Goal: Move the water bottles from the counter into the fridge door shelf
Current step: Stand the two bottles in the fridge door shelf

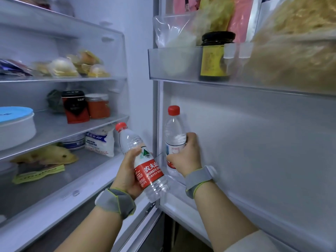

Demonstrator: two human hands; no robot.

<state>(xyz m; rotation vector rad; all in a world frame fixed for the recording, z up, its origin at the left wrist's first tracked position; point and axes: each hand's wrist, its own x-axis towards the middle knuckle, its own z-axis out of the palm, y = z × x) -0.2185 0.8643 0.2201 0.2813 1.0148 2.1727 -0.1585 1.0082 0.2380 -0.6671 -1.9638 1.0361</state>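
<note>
Two clear water bottles with red caps and red labels are in my hands in front of the open fridge. My right hand grips one bottle upright, its lower part down inside the lower door shelf at the shelf's left end. My left hand grips the other bottle round its middle, tilted left, just outside the door shelf near the hinge side. Both wrists wear grey bands.
The upper door shelf holds a dark jar, plastic bags and a pack of dried noodles. Inside the fridge, glass shelves carry wrapped pastries, jars, a white lidded container, a bag and a yellow fruit.
</note>
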